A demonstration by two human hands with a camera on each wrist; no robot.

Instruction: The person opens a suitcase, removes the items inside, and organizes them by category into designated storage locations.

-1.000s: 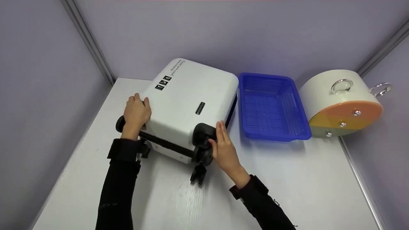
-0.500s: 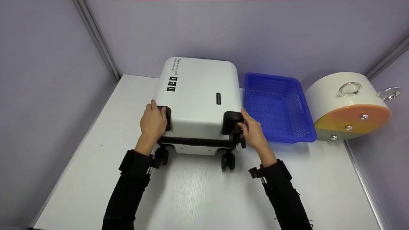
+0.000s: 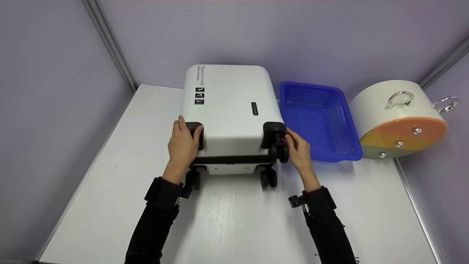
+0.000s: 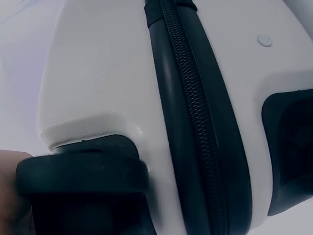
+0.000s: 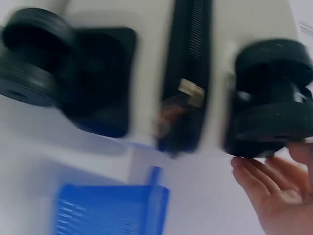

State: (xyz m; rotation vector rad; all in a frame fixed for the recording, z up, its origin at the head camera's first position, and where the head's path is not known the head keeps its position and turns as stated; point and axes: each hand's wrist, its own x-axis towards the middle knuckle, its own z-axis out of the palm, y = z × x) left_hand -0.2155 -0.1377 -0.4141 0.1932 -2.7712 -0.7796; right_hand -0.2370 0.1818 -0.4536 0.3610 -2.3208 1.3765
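Note:
A white hard-shell suitcase (image 3: 227, 106) lies flat on the white table, its wheeled end facing me. Black lettering and small pictures run along its upper left. My left hand (image 3: 182, 143) grips the near left corner, thumb on the black corner guard and fingers along the side. At the near right corner my right hand (image 3: 300, 152) holds the guard beside an upper caster wheel (image 3: 278, 152); in the right wrist view its fingers reach round the edge next to the wheel (image 5: 274, 88). A black zipper (image 4: 193, 98) runs between the two shells in the left wrist view.
To the suitcase's right stands a blue plastic basket (image 3: 358, 156). Beyond it is a cream rounded box (image 3: 381, 102) with an orange, yellow and green front and metal rings. Grey-lilac panels (image 3: 311, 36) border the table at the back and sides.
The suitcase has turned from a slant to nearly straight, its wheeled end swinging right, with both hands moving along on its corners. Over the last half second it has shifted only slightly right.

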